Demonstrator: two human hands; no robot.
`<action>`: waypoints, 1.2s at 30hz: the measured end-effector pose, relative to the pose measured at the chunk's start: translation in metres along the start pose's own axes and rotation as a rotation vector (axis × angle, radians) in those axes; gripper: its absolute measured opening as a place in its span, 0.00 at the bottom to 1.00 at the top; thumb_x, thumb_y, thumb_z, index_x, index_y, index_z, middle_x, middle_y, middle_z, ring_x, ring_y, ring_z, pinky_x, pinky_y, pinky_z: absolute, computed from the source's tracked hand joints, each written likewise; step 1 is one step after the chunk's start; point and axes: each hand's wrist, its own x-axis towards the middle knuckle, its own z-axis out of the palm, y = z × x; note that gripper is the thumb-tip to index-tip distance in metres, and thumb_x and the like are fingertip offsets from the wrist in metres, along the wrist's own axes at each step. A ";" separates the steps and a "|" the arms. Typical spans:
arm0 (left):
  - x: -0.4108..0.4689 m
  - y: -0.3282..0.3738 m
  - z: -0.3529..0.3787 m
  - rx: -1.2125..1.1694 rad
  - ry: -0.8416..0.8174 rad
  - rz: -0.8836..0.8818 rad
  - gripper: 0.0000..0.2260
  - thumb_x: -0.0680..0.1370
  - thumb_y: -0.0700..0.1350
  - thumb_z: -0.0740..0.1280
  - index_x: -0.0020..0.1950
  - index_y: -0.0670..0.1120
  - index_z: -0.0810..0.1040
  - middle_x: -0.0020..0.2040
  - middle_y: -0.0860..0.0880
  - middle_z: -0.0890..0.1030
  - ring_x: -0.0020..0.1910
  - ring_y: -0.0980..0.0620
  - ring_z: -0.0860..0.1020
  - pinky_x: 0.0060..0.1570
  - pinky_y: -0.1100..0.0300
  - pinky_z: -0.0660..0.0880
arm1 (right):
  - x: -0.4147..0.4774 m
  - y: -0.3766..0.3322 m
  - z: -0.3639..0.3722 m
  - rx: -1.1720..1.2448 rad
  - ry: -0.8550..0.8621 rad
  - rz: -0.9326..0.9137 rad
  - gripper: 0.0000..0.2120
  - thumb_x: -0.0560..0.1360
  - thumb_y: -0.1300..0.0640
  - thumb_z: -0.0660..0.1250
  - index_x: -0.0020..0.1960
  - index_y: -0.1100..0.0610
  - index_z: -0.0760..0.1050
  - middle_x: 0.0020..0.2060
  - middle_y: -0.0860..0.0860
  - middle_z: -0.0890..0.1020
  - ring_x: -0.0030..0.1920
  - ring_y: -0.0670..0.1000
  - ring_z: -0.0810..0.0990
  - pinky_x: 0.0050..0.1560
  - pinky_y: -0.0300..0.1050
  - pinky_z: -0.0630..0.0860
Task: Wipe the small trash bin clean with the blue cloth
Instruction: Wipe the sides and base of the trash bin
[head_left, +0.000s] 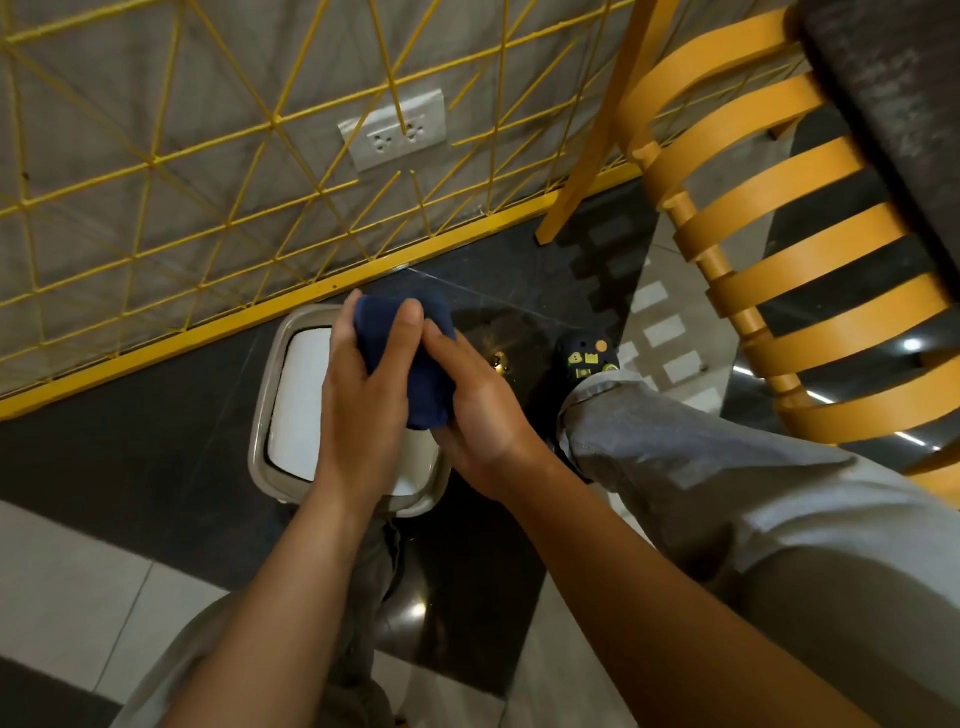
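Note:
The small trash bin (267, 415) stands on the dark floor below me, with a beige rim and a white swing lid. Both my hands hover over its right half and hide it. A bunched dark blue cloth (410, 358) sits between them. My left hand (363, 384) wraps the cloth from the left, thumb across its top. My right hand (478, 410) cups it from the right and below. Whether the cloth touches the bin is hidden.
A grey wall with a yellow wire grid (208, 171) and a power socket (395, 136) rises just behind the bin. An orange slatted chair (779, 249) stands to the right. My right foot in a dark shoe (584, 358) rests beside the bin.

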 end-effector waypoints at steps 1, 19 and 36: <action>0.000 0.000 -0.001 -0.028 -0.011 -0.023 0.32 0.71 0.62 0.66 0.69 0.47 0.65 0.61 0.47 0.77 0.58 0.53 0.77 0.56 0.55 0.75 | -0.002 0.003 -0.001 -0.032 0.001 0.012 0.21 0.80 0.50 0.56 0.70 0.58 0.65 0.65 0.60 0.74 0.64 0.56 0.74 0.65 0.52 0.71; -0.018 -0.009 0.026 0.570 -0.068 0.280 0.26 0.79 0.59 0.49 0.70 0.46 0.67 0.57 0.50 0.77 0.56 0.53 0.75 0.58 0.60 0.72 | -0.022 0.014 -0.050 0.124 0.055 0.025 0.26 0.72 0.45 0.63 0.67 0.56 0.69 0.62 0.57 0.78 0.61 0.55 0.78 0.62 0.51 0.74; 0.029 -0.026 0.009 0.997 0.090 0.082 0.22 0.79 0.57 0.56 0.71 0.52 0.66 0.74 0.39 0.55 0.72 0.39 0.54 0.69 0.43 0.53 | -0.021 0.061 -0.076 -0.096 0.365 0.180 0.21 0.72 0.58 0.70 0.62 0.50 0.67 0.60 0.52 0.74 0.58 0.52 0.75 0.52 0.45 0.77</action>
